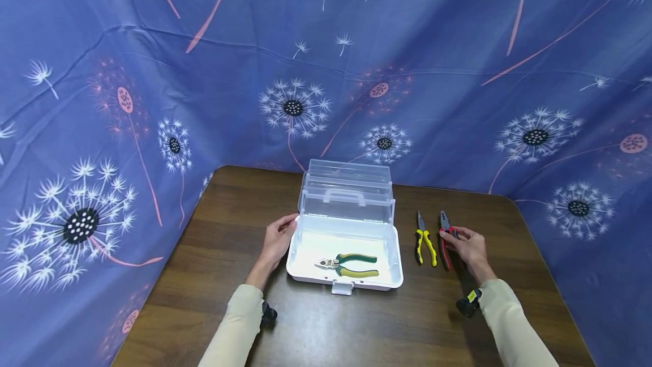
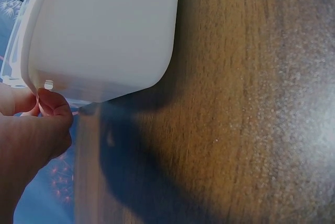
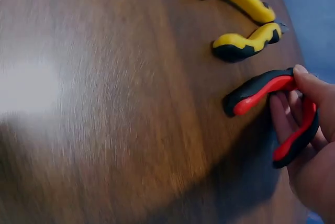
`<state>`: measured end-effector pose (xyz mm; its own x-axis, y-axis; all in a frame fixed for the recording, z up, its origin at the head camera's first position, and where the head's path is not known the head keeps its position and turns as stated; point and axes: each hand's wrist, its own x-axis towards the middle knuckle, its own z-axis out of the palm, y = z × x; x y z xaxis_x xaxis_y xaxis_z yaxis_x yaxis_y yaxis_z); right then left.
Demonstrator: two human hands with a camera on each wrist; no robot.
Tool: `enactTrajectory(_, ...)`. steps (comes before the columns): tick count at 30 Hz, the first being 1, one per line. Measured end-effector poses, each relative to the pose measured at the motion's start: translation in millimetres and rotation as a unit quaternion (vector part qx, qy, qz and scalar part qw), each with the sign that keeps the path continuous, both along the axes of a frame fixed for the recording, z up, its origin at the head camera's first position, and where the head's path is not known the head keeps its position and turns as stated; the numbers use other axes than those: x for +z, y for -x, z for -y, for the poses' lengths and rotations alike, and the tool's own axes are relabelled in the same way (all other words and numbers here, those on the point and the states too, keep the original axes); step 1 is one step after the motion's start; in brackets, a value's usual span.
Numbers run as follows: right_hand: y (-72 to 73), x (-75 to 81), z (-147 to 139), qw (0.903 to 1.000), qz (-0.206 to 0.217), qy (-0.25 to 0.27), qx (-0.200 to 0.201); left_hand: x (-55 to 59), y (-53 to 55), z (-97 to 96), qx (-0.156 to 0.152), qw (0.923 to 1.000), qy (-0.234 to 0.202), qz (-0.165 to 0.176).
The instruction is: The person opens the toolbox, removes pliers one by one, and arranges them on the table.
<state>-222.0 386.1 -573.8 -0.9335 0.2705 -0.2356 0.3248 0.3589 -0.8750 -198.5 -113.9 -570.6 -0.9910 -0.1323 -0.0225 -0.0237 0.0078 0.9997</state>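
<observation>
A white plastic toolbox (image 1: 294, 262) stands with its clear lid (image 1: 348, 177) tipped back. Inside lie green-handled pliers (image 1: 358, 272). My left hand (image 1: 277, 239) pinches the box's rim at the back left corner; the left wrist view shows thumb and finger at that rim (image 2: 26, 62). At the right, my right hand (image 1: 468, 247) grips red-and-black pliers (image 3: 269, 90), its thumb on one handle and its fingers between the two handles. Yellow-and-black pliers (image 1: 425, 242) lie on the table just left of them, untouched.
The brown wooden table (image 1: 326, 333) reaches back to a blue dandelion-print cloth (image 1: 244, 101) hanging behind and at both sides. The box's latch (image 1: 342, 287) hangs at its front. A small dark camera sits on each wrist.
</observation>
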Motion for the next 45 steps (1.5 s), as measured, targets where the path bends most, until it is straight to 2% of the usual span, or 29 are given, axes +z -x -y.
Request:
enactTrajectory(2, -1.5, -1.0, -1.0, 0.9965, -0.003, -0.084, 0.004, -0.8, 0.0, -0.8, -0.002, 1.0000, -0.001, 0.001)
enactTrajectory(5, -4.4, -0.8, -2.2, 0.9826, -0.004, -0.185, 0.010, -0.8, 0.0, -1.6, -0.005, 1.0000, 0.000, 0.002)
enactTrajectory(7, -5.9, 0.2, -2.0, 0.9766, -0.002, -0.214, 0.015, -0.7, 0.1, -1.5, -0.005, 1.0000, 0.001, 0.000)
enactTrajectory(11, -6.9, 2.8, -0.3, 0.9724, -0.005, -0.231, 0.034, 0.1, 0.2, -0.8, -0.002, 1.0000, 0.005, -0.007)
enactTrajectory(16, -9.5, 8.3, 0.7, 0.9665, -0.041, -0.243, 0.072, 0.4, 0.5, -0.6, -0.001, 0.9999, 0.009, -0.006)
enactTrajectory(21, -15.9, 25.1, 5.3, 0.9669, -0.073, -0.231, 0.082, 2.1, 0.4, -2.1, -0.001, 1.0000, 0.006, -0.003)
enactTrajectory(27, -25.9, 53.4, 26.8, 0.9794, -0.087, -0.145, 0.111, 1.9, -0.5, 0.3, 0.001, 0.9999, 0.007, 0.007)
enactTrajectory(29, -31.0, 60.7, 35.2, 0.9802, -0.095, -0.118, 0.127, 1.3, -0.6, 0.4, -0.002, 1.0000, 0.006, 0.006)
enactTrajectory(33, -38.0, 69.7, 55.1, 0.9760, -0.115, -0.094, 0.159, 0.7, -1.5, 1.0, -0.003, 1.0000, 0.003, 0.005)
enactTrajectory(40, -44.8, 77.9, 92.0, 0.9652, -0.129, -0.068, 0.217, -2.4, -3.2, 3.9, 0.002, 0.9994, -0.005, -0.035)
enactTrajectory(45, -50.8, 80.4, 115.3, 0.9577, -0.129, -0.034, 0.255, 2.0, -1.1, 1.2, -0.005, 1.0000, -0.002, 0.007)
